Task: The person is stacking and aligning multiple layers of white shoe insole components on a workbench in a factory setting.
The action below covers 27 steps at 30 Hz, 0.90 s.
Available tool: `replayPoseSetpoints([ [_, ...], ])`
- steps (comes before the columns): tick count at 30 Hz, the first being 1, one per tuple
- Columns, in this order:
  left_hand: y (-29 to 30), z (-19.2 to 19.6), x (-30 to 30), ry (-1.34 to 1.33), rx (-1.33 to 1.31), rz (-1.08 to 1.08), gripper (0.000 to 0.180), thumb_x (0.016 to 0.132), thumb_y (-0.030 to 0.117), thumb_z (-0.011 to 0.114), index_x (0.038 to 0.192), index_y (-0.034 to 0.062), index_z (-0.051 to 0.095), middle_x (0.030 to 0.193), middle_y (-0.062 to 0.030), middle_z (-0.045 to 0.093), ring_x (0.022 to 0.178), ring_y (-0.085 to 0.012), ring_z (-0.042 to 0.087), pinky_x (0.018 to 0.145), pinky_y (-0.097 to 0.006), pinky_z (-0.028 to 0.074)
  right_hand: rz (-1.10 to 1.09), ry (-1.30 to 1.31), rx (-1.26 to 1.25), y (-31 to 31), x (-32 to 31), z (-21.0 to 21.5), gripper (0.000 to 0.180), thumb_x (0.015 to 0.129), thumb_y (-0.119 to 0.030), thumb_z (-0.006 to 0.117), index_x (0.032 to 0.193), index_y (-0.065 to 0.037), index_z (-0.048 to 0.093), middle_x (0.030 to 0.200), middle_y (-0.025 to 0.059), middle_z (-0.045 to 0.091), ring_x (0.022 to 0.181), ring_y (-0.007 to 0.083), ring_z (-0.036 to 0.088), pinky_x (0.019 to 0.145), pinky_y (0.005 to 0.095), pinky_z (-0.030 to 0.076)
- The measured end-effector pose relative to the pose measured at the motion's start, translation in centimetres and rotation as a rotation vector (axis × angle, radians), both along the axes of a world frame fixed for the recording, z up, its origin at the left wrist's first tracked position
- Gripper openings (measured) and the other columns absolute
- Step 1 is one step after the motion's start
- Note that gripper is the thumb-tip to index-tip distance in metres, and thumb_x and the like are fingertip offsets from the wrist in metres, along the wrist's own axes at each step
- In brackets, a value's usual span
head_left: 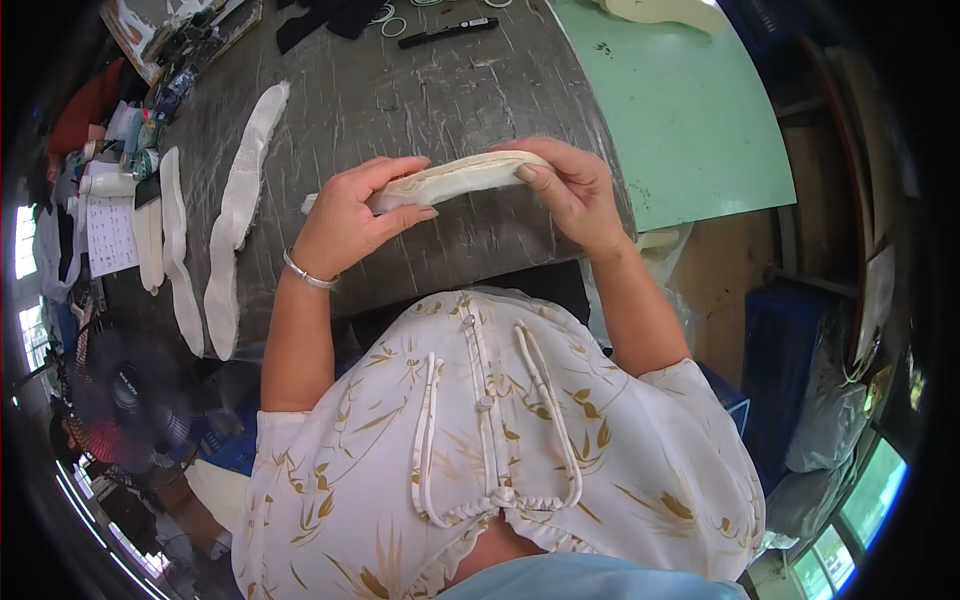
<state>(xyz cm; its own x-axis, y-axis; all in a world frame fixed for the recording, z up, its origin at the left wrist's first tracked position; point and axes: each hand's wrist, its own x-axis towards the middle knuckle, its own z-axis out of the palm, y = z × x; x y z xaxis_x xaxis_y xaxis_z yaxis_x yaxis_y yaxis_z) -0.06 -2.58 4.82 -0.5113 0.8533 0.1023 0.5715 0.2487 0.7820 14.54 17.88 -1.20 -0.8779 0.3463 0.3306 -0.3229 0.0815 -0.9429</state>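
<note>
A cream, curved padded strip [455,181] is held above the dark grey worktable [400,90] between both hands. My left hand [352,215] grips its left end, thumb under and fingers on top; a silver bracelet sits on that wrist. At the strip's right end, my right hand [568,188] pinches it from above. The piece lies nearly level, slightly raised to the right.
Several more cream padded strips [238,205] lie on the table's left part. A black marker [447,32] and tape rolls sit at the far edge. A green board [670,110] lies to the right. A fan [120,395] stands lower left, blue crates lower right.
</note>
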Motion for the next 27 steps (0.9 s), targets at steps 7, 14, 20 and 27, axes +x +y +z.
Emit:
replayPoseSetpoints([
  [7, -0.9, -1.3, 1.5, 0.233, -0.041, 0.151, 0.024, 0.077, 0.010, 0.063, 0.100, 0.0134, 0.071, 0.089, -0.0079, 0.069, 0.069, -0.0251, 0.065, 0.059, -0.030, 0.050, -0.119, -0.149, 0.074, -0.2, 1.1, -0.5, 0.023, 0.090, -0.010, 0.061, 0.109, 0.002, 0.066, 0.098, 0.0070, 0.069, 0.089, 0.0108, 0.061, 0.080, 0.0247, 0.049],
  [14, -0.7, -1.4, 2.0, 0.371, -0.124, 0.049, 0.032, 0.072, 0.007, 0.064, 0.103, 0.0150, 0.069, 0.084, -0.0043, 0.067, 0.063, -0.0248, 0.060, 0.057, -0.032, 0.047, 0.032, -0.092, 0.553, 0.3, -0.6, 2.7, 0.062, 0.072, -0.024, 0.078, 0.127, -0.005, 0.055, 0.116, 0.0118, 0.062, 0.108, 0.0263, 0.057, 0.099, 0.0382, 0.039],
  [20, -0.5, -1.5, 2.2, 0.422, -0.146, 0.019, 0.025, 0.074, 0.013, 0.066, 0.098, 0.0159, 0.069, 0.083, -0.0023, 0.066, 0.067, -0.0258, 0.061, 0.062, -0.036, 0.048, 0.092, 0.063, 0.751, -1.9, -2.8, 2.8, 0.023, 0.073, -0.012, 0.075, 0.094, -0.008, 0.069, 0.088, 0.0028, 0.065, 0.081, 0.0221, 0.059, 0.079, 0.0358, 0.044],
  [27, -0.1, -2.4, 2.4, 0.367, -0.024, 0.027, 0.024, 0.074, 0.010, 0.065, 0.097, 0.0125, 0.069, 0.085, -0.0054, 0.067, 0.066, -0.0265, 0.060, 0.058, -0.034, 0.044, -0.059, 0.092, 0.715, -3.4, -3.5, 1.2, 0.011, 0.070, -0.006, 0.071, 0.077, -0.008, 0.062, 0.074, 0.0038, 0.060, 0.074, 0.0236, 0.058, 0.077, 0.0356, 0.042],
])
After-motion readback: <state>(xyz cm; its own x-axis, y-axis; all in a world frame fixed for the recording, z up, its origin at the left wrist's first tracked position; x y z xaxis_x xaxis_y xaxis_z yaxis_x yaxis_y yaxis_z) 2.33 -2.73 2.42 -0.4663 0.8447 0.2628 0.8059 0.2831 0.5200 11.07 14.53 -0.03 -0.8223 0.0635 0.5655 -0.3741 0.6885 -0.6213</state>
